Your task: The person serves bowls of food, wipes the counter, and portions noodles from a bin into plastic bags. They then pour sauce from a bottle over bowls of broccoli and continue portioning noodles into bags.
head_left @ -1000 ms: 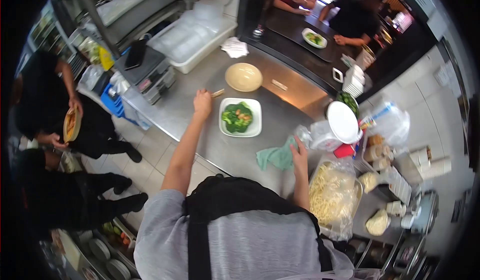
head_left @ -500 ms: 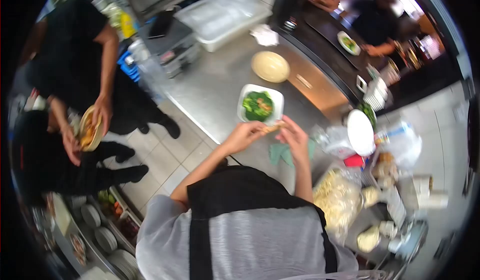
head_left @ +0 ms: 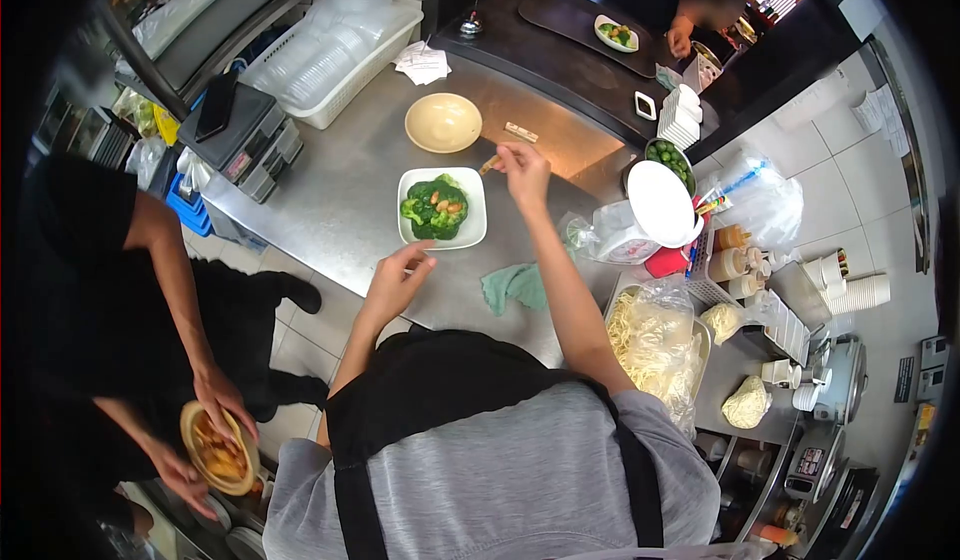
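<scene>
A square white bowl of broccoli with pale brown pieces on top stands on the steel counter. My left hand is just in front of its near edge, holding nothing, fingers apart. Beyond the bowl's right side, my right hand pinches a small tan wooden-looking peg pointing left. Similar small tan pegs lie on the counter just past that hand. An empty round cream bowl sits behind the square one. To the right of my left hand is a crumpled green cloth.
At left, a co-worker holds a round bowl of food. A white basket of clear plastic lids and grey drawers stand at back left. On the right are a white round scale and bagged noodles. People stand behind the dark pass counter.
My hands were together at the square bowl's near edge around the peg. Now they are apart: the right has carried it away to the back right, and the left has let go. The view has shifted.
</scene>
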### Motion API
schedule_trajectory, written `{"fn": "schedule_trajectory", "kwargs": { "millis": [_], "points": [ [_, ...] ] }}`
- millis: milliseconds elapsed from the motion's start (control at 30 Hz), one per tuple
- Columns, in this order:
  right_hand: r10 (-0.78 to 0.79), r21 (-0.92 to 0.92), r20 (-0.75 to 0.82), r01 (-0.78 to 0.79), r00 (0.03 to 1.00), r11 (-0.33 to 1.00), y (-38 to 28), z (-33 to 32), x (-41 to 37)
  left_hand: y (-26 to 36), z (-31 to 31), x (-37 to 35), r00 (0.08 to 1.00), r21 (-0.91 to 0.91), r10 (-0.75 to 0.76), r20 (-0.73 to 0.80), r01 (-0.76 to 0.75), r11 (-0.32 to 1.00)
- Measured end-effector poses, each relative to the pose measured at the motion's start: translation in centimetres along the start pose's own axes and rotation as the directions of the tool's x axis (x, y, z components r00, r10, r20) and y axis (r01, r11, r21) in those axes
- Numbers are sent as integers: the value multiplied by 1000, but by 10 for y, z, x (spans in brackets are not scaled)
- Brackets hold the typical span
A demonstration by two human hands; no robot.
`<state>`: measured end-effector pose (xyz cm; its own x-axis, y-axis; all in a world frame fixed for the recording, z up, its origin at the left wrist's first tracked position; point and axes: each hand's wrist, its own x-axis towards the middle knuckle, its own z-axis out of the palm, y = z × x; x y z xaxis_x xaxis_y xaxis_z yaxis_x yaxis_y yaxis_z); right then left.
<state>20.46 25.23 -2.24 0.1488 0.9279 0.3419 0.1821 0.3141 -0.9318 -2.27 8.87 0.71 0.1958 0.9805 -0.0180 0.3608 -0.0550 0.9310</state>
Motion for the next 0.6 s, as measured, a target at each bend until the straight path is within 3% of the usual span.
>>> {"fn": "schedule_trajectory", "kwargs": {
  "millis": [67, 100, 200, 233, 267, 300, 333, 433, 500, 600],
  "points": [
    [3, -73, 34, 0, 999, 997, 18, 12, 4, -14, -1, 10, 987, 54, 10, -158, -2, 999],
    [-4, -96, 52, 9, 999, 995, 24, 17, 4, -28, -2, 15, 980, 167, 29, -199, 5, 986],
    [103, -115, 78, -94, 992, 989, 34, 19, 0, -65, -3, 30, 957, 266, -259, -135, 286, 921],
    [109, -109, 39, -104, 993, 989, 24, 17, -5, -69, 1, 33, 943, -38, -331, -43, 329, 943],
    [116, -100, 0, -115, 993, 988, 14, 15, -11, -73, 4, 34, 926, -328, -371, 72, 374, 868],
    [172, -47, -35, -173, 985, 984, 9, 11, -15, -76, 6, 36, 905, -575, -375, 200, 419, 703],
    [230, 8, -66, -230, 971, 973, 5, 6, -20, -76, 9, 39, 905, -726, -355, 235, 406, 554],
    [380, 187, -80, -361, 921, 914, 18, -10, -43, -78, 17, 42, 927, -685, -363, 98, 328, 651],
    [379, 154, -125, -359, 917, 920, 29, -14, -66, -67, 14, 43, 928, -604, -370, 46, 320, 729],
    [388, 167, -67, -373, 919, 913, 38, -21, -99, -78, 1, 42, 914, -577, -404, -41, 309, 756]
  ]
}}
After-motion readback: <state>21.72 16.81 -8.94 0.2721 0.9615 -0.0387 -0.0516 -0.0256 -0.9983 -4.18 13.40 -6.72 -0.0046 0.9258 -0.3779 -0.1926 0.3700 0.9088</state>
